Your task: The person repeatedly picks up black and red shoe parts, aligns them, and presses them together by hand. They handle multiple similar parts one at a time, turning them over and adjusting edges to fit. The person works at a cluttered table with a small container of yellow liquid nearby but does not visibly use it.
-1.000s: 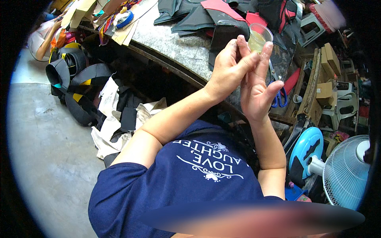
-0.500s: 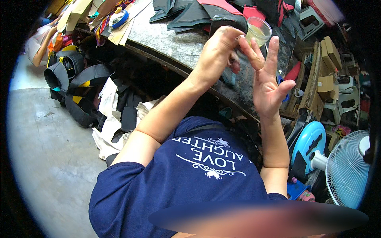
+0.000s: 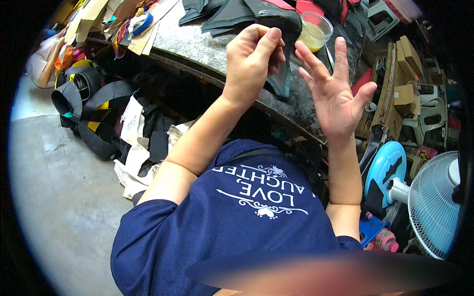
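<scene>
My left hand [image 3: 253,65] is raised over the table's near edge, fingers curled in and thumb pressed against them. Whatever may be between its fingertips is hidden or too small to see. Apart from it, my right hand [image 3: 339,96] is held palm up with fingers spread and nothing in it. Some pale residue shows on its fingers. Just beyond the right fingertips stands a clear round plastic tub [image 3: 316,33] with a yellowish substance inside. Black cut pieces of sheet material [image 3: 237,17], some with red parts, lie on the table [image 3: 197,52] beyond my left hand.
A blue tape roll [image 3: 142,23] and cardboard strips [image 3: 154,30] lie at the table's left. Black straps [image 3: 101,106] and white cloth [image 3: 132,135] hang or lie below. A fan [image 3: 434,202] stands close on the right, near cardboard boxes [image 3: 404,98]. Another person's arm [image 3: 52,64] shows far left.
My hands have moved apart: the left shifted left and curled its fingers away from the right fingers. My right hand opened wider and moved slightly right. The tub is now less covered.
</scene>
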Tool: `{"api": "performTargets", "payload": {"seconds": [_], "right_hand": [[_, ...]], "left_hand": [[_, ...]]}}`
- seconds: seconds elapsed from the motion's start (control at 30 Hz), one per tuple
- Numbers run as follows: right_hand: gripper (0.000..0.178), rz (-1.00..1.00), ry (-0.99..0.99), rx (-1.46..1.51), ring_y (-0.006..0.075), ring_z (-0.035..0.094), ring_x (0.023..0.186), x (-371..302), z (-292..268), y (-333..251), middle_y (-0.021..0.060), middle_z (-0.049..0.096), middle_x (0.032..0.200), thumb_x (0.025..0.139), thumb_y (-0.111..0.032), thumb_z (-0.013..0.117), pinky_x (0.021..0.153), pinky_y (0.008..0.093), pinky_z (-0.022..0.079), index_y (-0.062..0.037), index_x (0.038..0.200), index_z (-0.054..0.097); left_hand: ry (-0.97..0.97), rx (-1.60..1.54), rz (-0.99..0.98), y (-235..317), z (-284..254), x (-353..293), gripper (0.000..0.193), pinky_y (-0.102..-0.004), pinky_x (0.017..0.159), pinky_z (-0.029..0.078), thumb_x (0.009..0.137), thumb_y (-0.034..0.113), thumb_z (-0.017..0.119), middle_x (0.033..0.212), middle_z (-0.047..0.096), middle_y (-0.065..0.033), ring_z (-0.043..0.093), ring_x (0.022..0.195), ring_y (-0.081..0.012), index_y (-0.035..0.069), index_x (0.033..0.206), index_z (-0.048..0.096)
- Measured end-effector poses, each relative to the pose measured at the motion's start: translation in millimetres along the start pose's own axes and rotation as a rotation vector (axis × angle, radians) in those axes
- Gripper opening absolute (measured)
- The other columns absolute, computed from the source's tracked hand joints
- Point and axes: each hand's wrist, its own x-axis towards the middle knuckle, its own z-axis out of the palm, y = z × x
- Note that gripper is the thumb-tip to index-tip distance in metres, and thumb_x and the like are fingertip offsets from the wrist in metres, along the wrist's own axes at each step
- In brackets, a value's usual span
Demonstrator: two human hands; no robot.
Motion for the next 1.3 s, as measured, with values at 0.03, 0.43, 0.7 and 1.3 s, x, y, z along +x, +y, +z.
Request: {"api": "performTargets", "payload": {"seconds": [0.03,0.43,0.7,1.3], "right_hand": [[0.115,0.001,-0.025,-0.089,0.0341,0.034,0.144,0,-1,-3,0.0275,0.041,0.150,0.077,-0.094,0.008,0.118,0.0489,0.013,-0.0158,0.160,-0.002],[0.130,-0.013,-0.125,-0.039,0.0314,0.038,0.142,-11,6,-8,0.0251,0.038,0.152,0.066,-0.100,0.006,0.120,0.0473,0.018,-0.0097,0.159,-0.005],[0.119,-0.061,-0.195,-0.163,0.0418,0.049,0.133,6,-15,-13,0.0332,0.054,0.135,0.074,-0.096,0.007,0.117,0.0509,0.020,-0.0137,0.159,-0.006],[0.072,-0.123,-0.180,-1.951,0.0322,0.027,0.147,129,-87,-21,0.0115,0.044,0.152,0.097,-0.070,0.029,0.118,0.0585,0.014,-0.0167,0.112,0.076]], "left_hand": [[-0.039,0.272,0.419,0,0,3,0.018,-0.0258,0.065,0.050,0.093,0.023,0.069,0.083,0.069,-0.0063,0.063,0.073,-0.0145,0.006,0.088,0.069],[-0.313,0.441,0.292,-5,11,-13,0.008,-0.0319,0.093,0.046,0.087,0.013,0.073,0.095,0.068,-0.0049,0.057,0.109,-0.0196,0.007,0.091,0.076],[-0.082,0.130,0.224,7,-38,-8,0.024,-0.0221,0.063,0.044,0.102,0.022,0.058,0.075,0.062,-0.0013,0.057,0.068,-0.0071,0.001,0.094,0.068],[0.026,1.054,0.108,38,-107,7,0.049,-0.0351,0.058,0.049,0.097,0.052,0.056,0.064,0.065,-0.0083,0.065,0.061,-0.0278,0.007,0.091,0.074]]}}
